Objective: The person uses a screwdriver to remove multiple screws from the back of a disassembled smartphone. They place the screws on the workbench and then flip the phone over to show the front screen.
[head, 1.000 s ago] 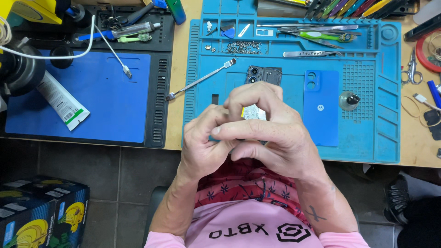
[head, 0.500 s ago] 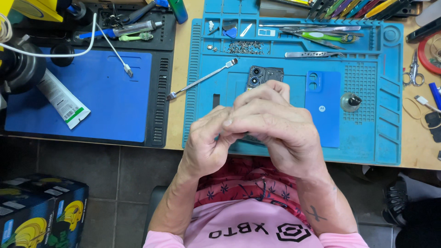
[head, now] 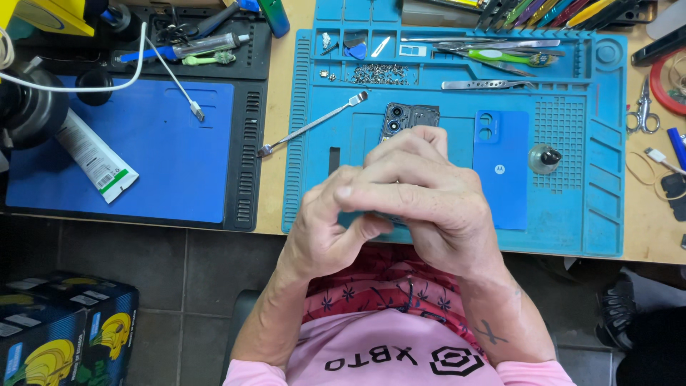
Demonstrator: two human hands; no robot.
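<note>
A dark opened phone (head: 409,118) lies on the light blue work mat (head: 572,214); only its camera end shows. My right hand (head: 429,207) is curled over the phone's lower part. My left hand (head: 325,229) presses in from the left, its fingers tucked under the right hand's fingers and its thumb at a dark edge of the phone. Whatever lies between the hands is hidden. The phone's blue back cover (head: 501,168) rests just right of my hands. A metal spudger (head: 311,125) lies left of the phone, half off the mat.
Tweezers (head: 486,84), a heap of small screws (head: 379,73) and picks fill the mat's top trays. A darker blue mat (head: 157,157) at left holds a white tube (head: 96,161) and a cable. Scissors (head: 643,107) lie at right. Boxes (head: 57,329) stand on the floor.
A small white piece seen between my fingers one second ago is now hidden. My hands have closed tighter together and shifted slightly toward me over the phone.
</note>
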